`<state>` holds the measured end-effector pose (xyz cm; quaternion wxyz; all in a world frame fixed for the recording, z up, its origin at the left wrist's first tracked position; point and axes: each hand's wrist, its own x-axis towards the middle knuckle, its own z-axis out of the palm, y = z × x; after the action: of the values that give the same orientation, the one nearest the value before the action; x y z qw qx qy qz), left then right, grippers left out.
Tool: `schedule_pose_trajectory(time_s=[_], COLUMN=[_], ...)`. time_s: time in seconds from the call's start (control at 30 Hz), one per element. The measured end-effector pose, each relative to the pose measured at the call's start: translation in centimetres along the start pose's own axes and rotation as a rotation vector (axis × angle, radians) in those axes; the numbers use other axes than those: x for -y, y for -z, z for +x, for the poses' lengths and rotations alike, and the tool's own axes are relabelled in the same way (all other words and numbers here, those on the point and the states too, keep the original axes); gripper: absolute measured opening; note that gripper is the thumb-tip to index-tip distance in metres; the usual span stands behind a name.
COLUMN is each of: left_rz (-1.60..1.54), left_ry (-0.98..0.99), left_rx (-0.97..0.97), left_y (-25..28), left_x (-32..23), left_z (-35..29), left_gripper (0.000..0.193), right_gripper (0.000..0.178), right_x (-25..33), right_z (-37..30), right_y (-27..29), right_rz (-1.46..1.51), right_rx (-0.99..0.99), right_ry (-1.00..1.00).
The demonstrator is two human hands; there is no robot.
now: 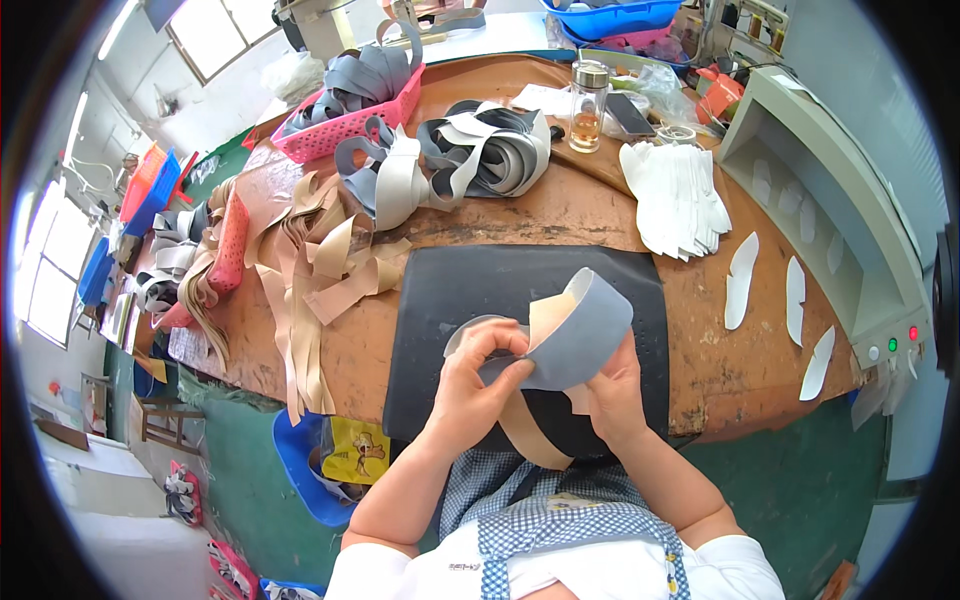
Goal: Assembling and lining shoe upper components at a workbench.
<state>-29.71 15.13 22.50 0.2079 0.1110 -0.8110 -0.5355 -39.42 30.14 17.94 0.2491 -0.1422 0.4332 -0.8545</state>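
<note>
Above the black mat (440, 300), my left hand (474, 385) pinches the near edge of a curved grey-blue piece (585, 335) between thumb and fingers. My right hand (618, 395) grips the same piece at its right side, its fingers partly hidden behind it. The piece bends round into an open loop with a pale edge. A beige piece (545, 315) shows inside the loop. Below my hands, a beige strip (530, 432) hangs down over the mat's near edge toward my checked apron.
Beige strips (300, 290) lie left of the mat. Grey and white coiled strips (490, 150) sit behind it, beside a pink basket (395, 110). Stacked white cut pieces (675, 200), a glass bottle (588, 110) and a grey machine (840, 230) stand right. A blue bin (295, 465) is below.
</note>
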Motion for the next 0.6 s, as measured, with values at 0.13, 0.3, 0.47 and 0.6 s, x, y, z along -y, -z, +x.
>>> schedule_pose_trajectory(time_s=[0.13,0.3,0.47,0.6], left_rz=[-0.172,-0.188,-0.191,-0.195], left_ry=[0.201,0.234,0.186,0.167], left_rx=[0.057,0.062,0.093,0.087], left_y=[0.2,0.4,0.3,0.3], left_x=[0.1,-0.2,-0.7,-0.5], left_z=[-0.3,-0.6,-0.8,-1.0], left_gripper=[0.013,0.013,0.012,0.012], right_gripper=[0.045,0.041,0.031,0.026], right_x=[0.7,3.0,2.8,3.2], right_z=[0.9,2.0,2.3,2.6], right_y=[3.1,1.3,1.0,0.4], right_rz=[0.282,0.239,0.067,0.077], right_rx=[0.328,0.354,0.231,0.242], right_ry=[-0.295,-0.343,-0.287,-0.317])
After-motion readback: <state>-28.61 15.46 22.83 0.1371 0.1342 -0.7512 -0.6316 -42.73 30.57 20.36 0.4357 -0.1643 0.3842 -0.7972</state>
